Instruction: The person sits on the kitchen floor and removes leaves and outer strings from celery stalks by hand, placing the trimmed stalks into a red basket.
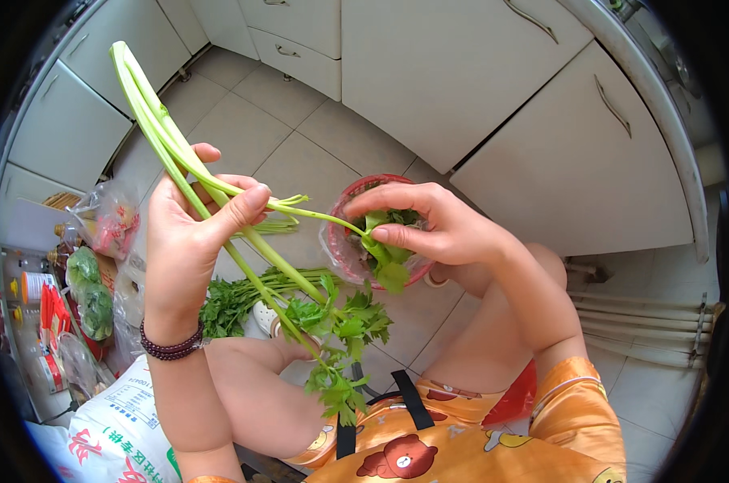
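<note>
My left hand [213, 205] grips a bunch of pale green celery stalks [153, 115], held at a slant with the thick base at the upper left. Their leafy tops [340, 338] hang down over my lap. A thin side stem reaches across to my right hand [431, 220], whose thumb and fingers pinch its leaves [379, 247]. That hand is over a red bin [347, 265] lined with clear plastic, with green leaves inside. More celery [237, 302] lies on the floor below, leaves towards my shoe, partly hidden behind my left hand and the held stalks.
White cabinets [449, 72] line the far side above a tiled floor [274, 139]. At the left are a shelf with bottles, a bagged green vegetable [89, 290] and plastic bags [114, 217]. A white printed sack [117, 416] stands by my left leg. Pipes [642, 326] run at the right.
</note>
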`<state>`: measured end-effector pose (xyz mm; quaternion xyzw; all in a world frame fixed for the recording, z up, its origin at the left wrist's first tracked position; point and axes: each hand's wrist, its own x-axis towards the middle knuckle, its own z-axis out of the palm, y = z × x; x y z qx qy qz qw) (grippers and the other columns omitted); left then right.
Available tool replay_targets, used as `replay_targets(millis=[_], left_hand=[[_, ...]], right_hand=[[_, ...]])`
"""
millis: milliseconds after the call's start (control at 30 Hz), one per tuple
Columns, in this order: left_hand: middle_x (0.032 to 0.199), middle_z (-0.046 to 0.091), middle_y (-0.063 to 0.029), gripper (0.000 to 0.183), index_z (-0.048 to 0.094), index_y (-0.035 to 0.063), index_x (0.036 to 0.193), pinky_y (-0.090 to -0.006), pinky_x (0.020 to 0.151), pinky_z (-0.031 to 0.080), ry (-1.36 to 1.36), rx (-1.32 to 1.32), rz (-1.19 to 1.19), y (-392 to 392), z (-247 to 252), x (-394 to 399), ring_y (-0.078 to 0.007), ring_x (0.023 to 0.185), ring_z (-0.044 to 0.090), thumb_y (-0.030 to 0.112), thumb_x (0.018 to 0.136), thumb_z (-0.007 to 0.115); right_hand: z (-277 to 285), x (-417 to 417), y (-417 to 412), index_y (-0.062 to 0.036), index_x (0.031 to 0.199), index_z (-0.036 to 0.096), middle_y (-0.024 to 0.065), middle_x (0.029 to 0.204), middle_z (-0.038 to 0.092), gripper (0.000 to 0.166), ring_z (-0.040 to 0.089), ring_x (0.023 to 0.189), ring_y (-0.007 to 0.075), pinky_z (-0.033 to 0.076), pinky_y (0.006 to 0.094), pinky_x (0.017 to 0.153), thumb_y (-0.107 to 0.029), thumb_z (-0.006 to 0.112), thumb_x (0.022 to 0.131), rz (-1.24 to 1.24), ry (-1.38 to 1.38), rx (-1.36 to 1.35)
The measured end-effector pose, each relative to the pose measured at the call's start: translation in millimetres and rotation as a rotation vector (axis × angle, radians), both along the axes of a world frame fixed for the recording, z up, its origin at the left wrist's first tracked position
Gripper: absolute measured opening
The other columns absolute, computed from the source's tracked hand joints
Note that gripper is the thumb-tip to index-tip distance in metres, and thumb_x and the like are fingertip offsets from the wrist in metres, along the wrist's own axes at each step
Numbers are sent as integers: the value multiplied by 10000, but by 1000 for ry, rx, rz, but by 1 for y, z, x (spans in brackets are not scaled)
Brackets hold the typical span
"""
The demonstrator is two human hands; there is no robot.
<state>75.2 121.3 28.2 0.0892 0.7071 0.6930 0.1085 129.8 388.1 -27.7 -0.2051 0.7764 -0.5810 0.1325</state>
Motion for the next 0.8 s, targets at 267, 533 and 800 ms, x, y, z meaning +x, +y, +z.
replay_targets(millis=[267,533,800], left_hand=[[910,687,-123,506,421,5,1210,-295,755,556,22,-26,-5,8,-5,-3,-175,810,679,32,831,756],[918,689,-121,484,418,3,1204,-290,767,556,58,-17,3,13,-11,-2,-175,827,682,17,843,740],[926,687,-117,467,413,4,1202,-283,797,547,120,6,17,17,-14,0,-187,861,687,17,857,727]], right_hand=[[2,3,7,37,1045,661,54,886,688,195,588,825,88,491,262,755,-113,645,921,14,-200,-88],[-5,6,0,73,949,683,77,786,699,168,614,689,80,503,243,621,-58,609,874,-205,-129,55],[-9,4,-6,78,938,687,87,787,708,183,654,688,108,528,256,645,-79,602,898,-500,-315,-152]])
